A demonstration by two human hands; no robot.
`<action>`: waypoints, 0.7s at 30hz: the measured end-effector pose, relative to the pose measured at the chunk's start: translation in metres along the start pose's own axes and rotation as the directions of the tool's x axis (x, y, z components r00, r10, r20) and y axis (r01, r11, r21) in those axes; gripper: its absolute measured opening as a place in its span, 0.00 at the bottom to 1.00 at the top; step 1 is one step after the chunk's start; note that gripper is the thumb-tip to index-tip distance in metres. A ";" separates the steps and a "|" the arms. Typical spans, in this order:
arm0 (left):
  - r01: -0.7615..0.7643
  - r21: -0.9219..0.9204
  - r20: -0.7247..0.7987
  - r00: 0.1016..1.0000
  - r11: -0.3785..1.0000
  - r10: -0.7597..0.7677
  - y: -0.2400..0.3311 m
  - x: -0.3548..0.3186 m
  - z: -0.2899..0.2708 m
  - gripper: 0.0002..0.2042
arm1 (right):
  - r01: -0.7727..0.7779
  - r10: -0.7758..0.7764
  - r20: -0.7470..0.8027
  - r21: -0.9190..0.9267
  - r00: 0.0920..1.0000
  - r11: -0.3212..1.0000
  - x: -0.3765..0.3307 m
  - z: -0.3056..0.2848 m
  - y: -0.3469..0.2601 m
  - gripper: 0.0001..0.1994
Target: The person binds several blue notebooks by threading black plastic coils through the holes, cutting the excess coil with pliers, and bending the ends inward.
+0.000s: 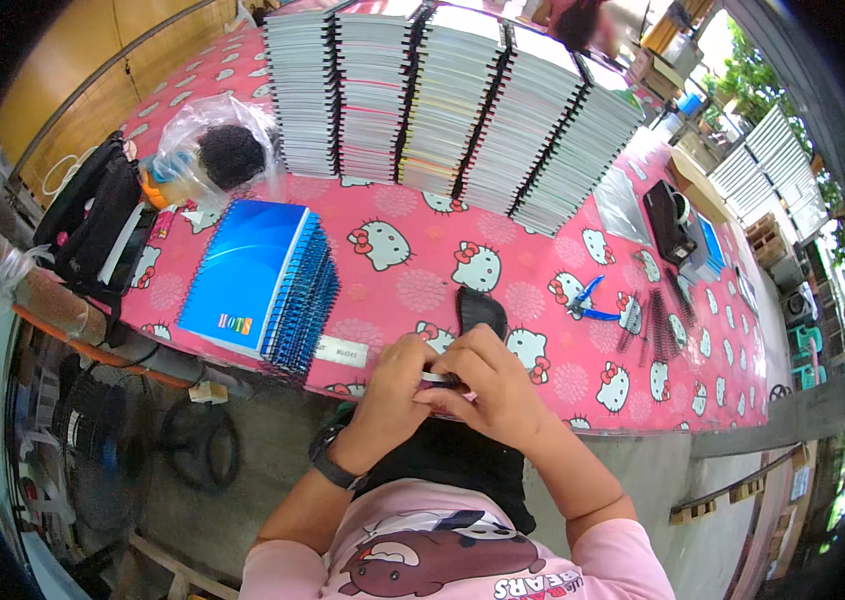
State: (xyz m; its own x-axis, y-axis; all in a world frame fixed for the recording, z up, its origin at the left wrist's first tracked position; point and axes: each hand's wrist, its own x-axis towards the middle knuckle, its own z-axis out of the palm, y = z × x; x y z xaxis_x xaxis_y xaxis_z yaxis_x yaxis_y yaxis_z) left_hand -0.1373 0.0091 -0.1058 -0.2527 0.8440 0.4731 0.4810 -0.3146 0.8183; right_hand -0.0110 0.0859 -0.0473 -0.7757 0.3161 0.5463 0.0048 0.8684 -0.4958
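Observation:
My left hand [395, 388] and my right hand [495, 388] meet over the table's near edge, fingers closed in a pinch. Between them is a small thin pale piece with a dark end [440, 379]; fingers cover most of it, so its kind cannot be made out. Just beyond my right hand lies a flat black object [481, 311], partly hidden. Left of my hands is a stack of blue spiral-bound notebooks [246, 270], beside a small white printed strip [342, 351]. Blue-handled pliers [591, 302] lie to the right, with loose dark binding coils [658, 325] beyond them.
Tall stacks of black spiral-bound books [458, 100] stand along the back of the pink patterned table [398, 290]. A black bag [103, 215] and clear plastic bag [218, 150] sit at left. A dark box [670, 222] is at right. A fan [103, 440] stands below left.

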 end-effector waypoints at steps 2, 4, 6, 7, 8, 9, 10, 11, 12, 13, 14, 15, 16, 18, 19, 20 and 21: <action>-0.040 -0.024 0.048 0.998 0.999 0.041 0.004 0.000 -0.002 0.13 | 0.012 -0.011 0.023 -0.002 1.000 1.000 0.001 -0.004 -0.002 0.15; -0.044 -0.011 0.047 0.998 0.999 0.044 0.007 -0.001 -0.003 0.13 | 0.022 -0.021 0.044 -0.009 0.999 1.000 0.001 -0.006 -0.003 0.15; -0.051 -0.001 0.047 0.998 0.999 0.051 0.011 -0.002 -0.008 0.13 | 0.025 -0.026 0.013 0.071 1.000 0.997 0.003 -0.007 -0.006 0.14; -0.062 0.031 0.032 0.998 0.998 0.061 0.013 -0.002 -0.011 0.14 | 0.031 -0.032 0.016 0.071 0.999 0.997 0.003 -0.006 -0.009 0.14; -0.071 0.063 0.017 0.997 0.995 0.070 0.015 -0.002 -0.013 0.14 | 0.016 -0.016 0.016 0.039 1.000 0.999 0.002 -0.005 -0.012 0.14; -0.072 0.066 0.010 0.997 0.995 0.071 0.015 -0.003 -0.015 0.14 | 0.001 -0.001 0.014 0.007 1.000 1.000 0.002 -0.005 -0.016 0.14; -0.059 0.095 0.012 0.998 0.994 0.058 0.016 -0.004 -0.018 0.15 | 0.008 -0.008 0.017 0.010 1.000 1.000 0.004 -0.004 -0.018 0.14; -0.045 0.125 0.013 0.999 0.991 0.044 0.017 -0.006 -0.020 0.16 | 0.028 -0.028 0.012 -0.010 1.000 1.000 0.005 -0.004 -0.021 0.13; -0.043 0.130 0.007 0.999 0.991 0.043 0.020 -0.009 -0.021 0.16 | 0.047 -0.047 0.006 -0.030 0.999 0.998 0.007 -0.004 -0.023 0.13; -0.054 0.128 -0.069 0.996 0.990 0.063 0.027 -0.009 -0.024 0.18 | 0.057 -0.057 -0.003 -0.033 0.998 0.998 0.011 -0.009 -0.026 0.13; -0.064 0.126 -0.143 0.986 0.990 0.082 0.034 -0.010 -0.028 0.19 | 0.016 -0.016 -0.004 -0.006 1.000 1.000 0.015 -0.017 -0.029 0.12; -0.075 0.133 -0.142 0.985 0.988 0.094 0.043 -0.012 -0.033 0.19 | -0.025 0.026 -0.003 0.021 1.000 0.999 0.021 -0.023 -0.033 0.10; -0.069 0.162 -0.310 0.944 0.984 0.117 0.057 -0.011 -0.042 0.24 | -0.017 0.017 -0.020 0.018 1.000 1.000 0.032 -0.027 -0.040 0.10; -0.071 0.193 -0.458 0.876 0.979 0.154 0.059 -0.018 -0.053 0.29 | -0.122 0.287 -0.297 0.470 0.911 0.874 0.061 -0.023 -0.052 0.07; 0.007 -0.042 -0.457 0.889 0.999 -0.025 0.058 -0.026 -0.062 0.30 | -0.054 0.282 -0.336 0.554 0.899 0.831 0.080 -0.014 -0.055 0.06; 0.093 -0.268 -0.415 0.887 0.959 -0.202 0.055 -0.031 -0.075 0.30 | 0.019 0.281 -0.371 0.632 0.885 0.775 0.101 -0.001 -0.054 0.06; 0.079 -0.269 -0.531 0.819 0.960 -0.217 0.059 -0.021 -0.091 0.27 | -0.034 0.300 -0.347 0.603 0.888 0.797 0.116 0.008 -0.047 0.07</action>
State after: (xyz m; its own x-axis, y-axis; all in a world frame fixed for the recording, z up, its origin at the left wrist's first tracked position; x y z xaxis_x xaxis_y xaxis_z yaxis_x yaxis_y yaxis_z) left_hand -0.1798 -0.0666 -0.0384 -0.7572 0.5287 0.3835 0.2157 -0.3519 0.9109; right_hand -0.1066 0.0789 0.0336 -0.4688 0.6743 0.5706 -0.3506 0.4509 -0.8209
